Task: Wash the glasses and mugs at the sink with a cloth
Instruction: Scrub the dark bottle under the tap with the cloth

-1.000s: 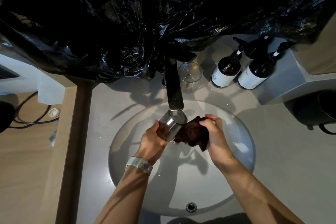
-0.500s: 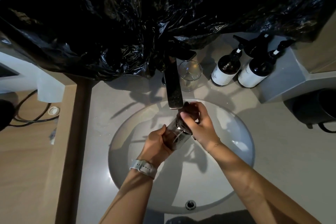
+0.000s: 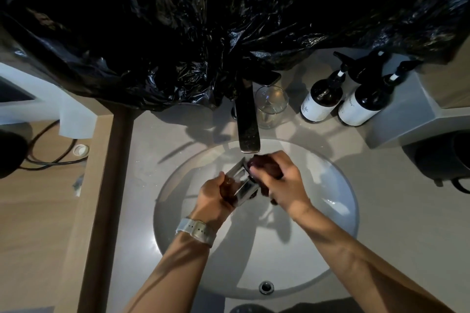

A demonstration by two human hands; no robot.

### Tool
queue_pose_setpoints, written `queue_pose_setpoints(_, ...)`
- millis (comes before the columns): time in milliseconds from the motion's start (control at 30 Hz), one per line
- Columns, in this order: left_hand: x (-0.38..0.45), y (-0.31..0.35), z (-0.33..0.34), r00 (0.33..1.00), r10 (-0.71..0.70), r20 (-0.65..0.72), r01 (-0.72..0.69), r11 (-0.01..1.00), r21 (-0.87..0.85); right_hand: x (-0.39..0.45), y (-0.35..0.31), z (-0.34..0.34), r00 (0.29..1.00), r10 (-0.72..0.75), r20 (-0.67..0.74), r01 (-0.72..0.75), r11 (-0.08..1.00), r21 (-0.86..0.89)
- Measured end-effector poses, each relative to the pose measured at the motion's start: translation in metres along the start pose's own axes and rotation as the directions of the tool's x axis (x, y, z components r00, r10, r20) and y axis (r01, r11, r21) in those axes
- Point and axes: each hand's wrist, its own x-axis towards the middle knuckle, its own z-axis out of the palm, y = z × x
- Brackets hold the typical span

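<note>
Over the round white sink [image 3: 330, 211], my left hand [image 3: 213, 195] grips a clear drinking glass [image 3: 240, 183] by its base, tilted with its mouth toward the upper right. My right hand [image 3: 284, 180] holds a dark brown cloth [image 3: 262, 164] bunched against the glass's mouth, part of it inside the glass. Both sit just below the spout of the dark faucet [image 3: 246, 122]. A second clear glass [image 3: 270, 105] stands upright on the counter behind the sink, right of the faucet.
Two dark pump bottles [image 3: 320, 101] [image 3: 361, 105] with white labels stand at the back right. Black plastic sheeting [image 3: 203, 33] hangs over the back wall. A dark appliance [image 3: 442, 157] sits at the right edge. The wooden counter at left carries a black cable [image 3: 50, 150].
My right hand brought the cloth from beside the glass onto its mouth and pushed it in. The glass has tipped lower, and both hands have shifted slightly down in the basin.
</note>
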Motion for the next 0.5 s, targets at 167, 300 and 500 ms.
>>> queue_pose_setpoints(167,-0.014,-0.013,0.007,0.996,0.054,0.075,-0.055,0.998,0.008,0.013,-0.014,0.004,0.995,0.025,0.092,-0.043,0.978,0.203)
queue_pose_setpoints(300,0.000,0.001,0.011,0.999,-0.034,-0.041,0.031,0.998,-0.058,0.005,0.002,-0.011,0.963,0.271,-0.001,-0.261,0.929,0.264)
queue_pose_setpoints(500,0.005,-0.016,-0.003,0.999,-0.052,0.010,0.052,0.996,-0.067,0.007,-0.012,0.001,0.994,0.097,0.040,-0.102,0.983,0.155)
